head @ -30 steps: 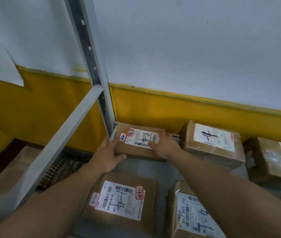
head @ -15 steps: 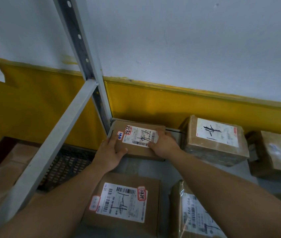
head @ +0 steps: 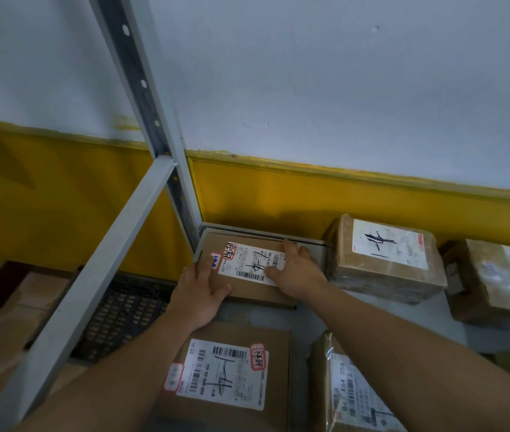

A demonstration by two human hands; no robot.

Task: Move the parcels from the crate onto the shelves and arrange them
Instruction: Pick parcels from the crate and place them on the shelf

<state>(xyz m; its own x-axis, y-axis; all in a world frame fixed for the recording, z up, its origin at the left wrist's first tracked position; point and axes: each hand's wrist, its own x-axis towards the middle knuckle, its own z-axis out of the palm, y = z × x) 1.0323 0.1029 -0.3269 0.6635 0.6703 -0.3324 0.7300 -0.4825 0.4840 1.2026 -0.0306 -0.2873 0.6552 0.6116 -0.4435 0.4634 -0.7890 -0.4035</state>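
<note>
Placing step, I reckon: the flat brown cardboard parcel with a white label [head: 247, 294] lies under both palms. My left hand [head: 199, 291] is spread, bracing its near corner; my right hand [head: 294, 272] presses flat on top. Next: square it, then release.
</note>
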